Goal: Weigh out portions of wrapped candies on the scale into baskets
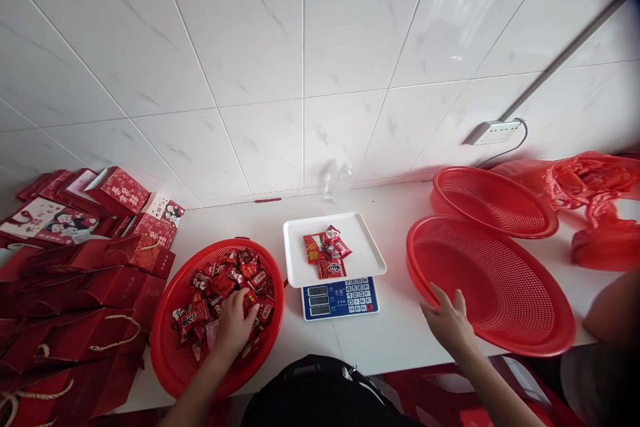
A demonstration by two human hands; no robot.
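My left hand reaches into a red mesh basket full of red-wrapped candies, with its fingers curled down among the wrappers. My right hand lies with fingers spread on the near rim of a large empty red basket. Between the two baskets stands a small blue scale with a white tray holding several red candy packets.
Red gift bags and boxes are piled at the left. A second empty red basket and crumpled red plastic bags lie at the back right. A wall socket with a cable sits on the tiled wall. Another person's arm shows at the right edge.
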